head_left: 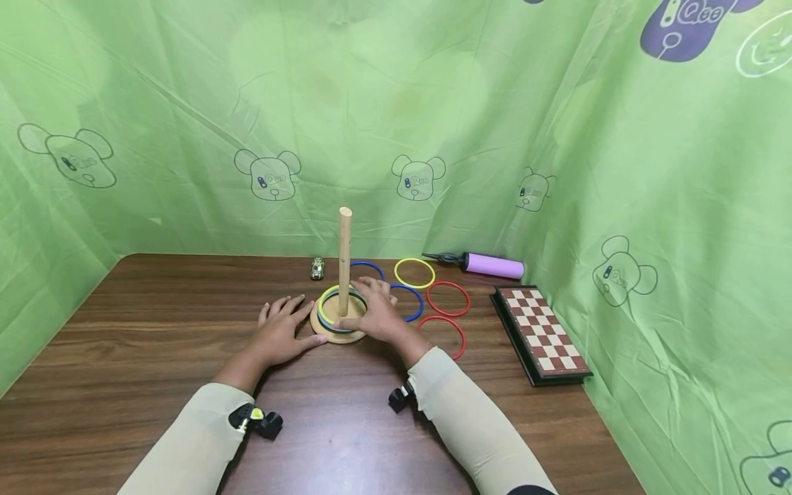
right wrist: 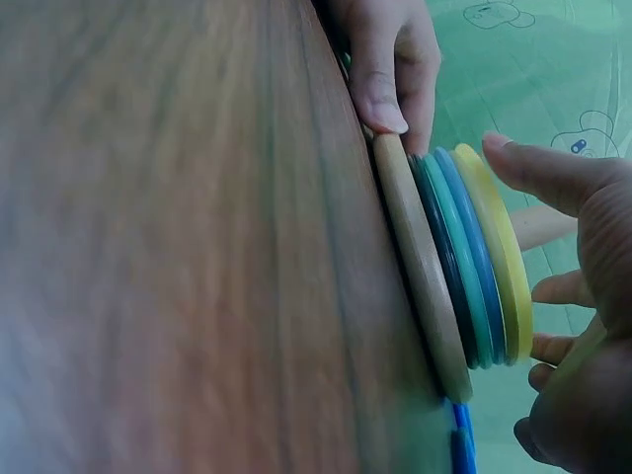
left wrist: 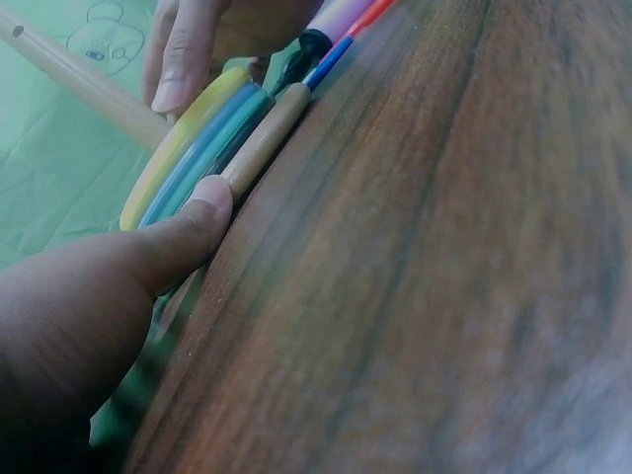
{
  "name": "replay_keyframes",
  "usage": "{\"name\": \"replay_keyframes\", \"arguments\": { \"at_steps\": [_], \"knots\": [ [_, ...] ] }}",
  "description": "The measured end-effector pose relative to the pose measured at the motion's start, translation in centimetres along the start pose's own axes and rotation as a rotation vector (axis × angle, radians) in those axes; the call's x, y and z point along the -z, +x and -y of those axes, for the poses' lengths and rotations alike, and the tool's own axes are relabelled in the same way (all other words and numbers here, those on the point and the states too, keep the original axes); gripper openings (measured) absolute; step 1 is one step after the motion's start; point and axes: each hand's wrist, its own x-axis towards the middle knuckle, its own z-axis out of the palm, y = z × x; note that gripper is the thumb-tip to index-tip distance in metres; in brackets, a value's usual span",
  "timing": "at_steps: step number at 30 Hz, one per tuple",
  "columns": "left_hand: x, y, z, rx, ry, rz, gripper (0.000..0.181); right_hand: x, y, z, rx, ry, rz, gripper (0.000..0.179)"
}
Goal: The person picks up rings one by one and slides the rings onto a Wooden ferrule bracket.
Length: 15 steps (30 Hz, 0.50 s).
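Note:
A round wooden base (head_left: 340, 337) with an upright wooden peg (head_left: 344, 261) stands on the table. Stacked round the peg are a dark ring (right wrist: 444, 262), a green ring (right wrist: 459, 262), a blue ring (right wrist: 481, 262) and, on top, a yellow ring (right wrist: 506, 262). My left hand (head_left: 281, 335) lies at the base's left side, thumb against its rim and fingers spread on the table. My right hand (head_left: 375, 314) reaches over the right side of the stack, with thumb and fingers extended at the yellow ring's edge.
To the right lie two red rings (head_left: 468, 302), two blue rings (head_left: 422, 302) and another yellow ring (head_left: 396, 273). A toy car (head_left: 317, 269) and a purple hand pump (head_left: 493, 266) are near the back edge. A checkered board (head_left: 544, 328) sits at the right.

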Motion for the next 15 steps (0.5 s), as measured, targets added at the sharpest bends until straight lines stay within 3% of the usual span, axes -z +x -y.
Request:
{"name": "replay_keyframes", "arguments": {
  "at_steps": [15],
  "knots": [
    [-0.1, 0.1, 0.4, 0.010, 0.005, 0.022, 0.100, 2.5, 0.4, -0.8, -0.016, 0.062, 0.030, 0.100]
  ]
}}
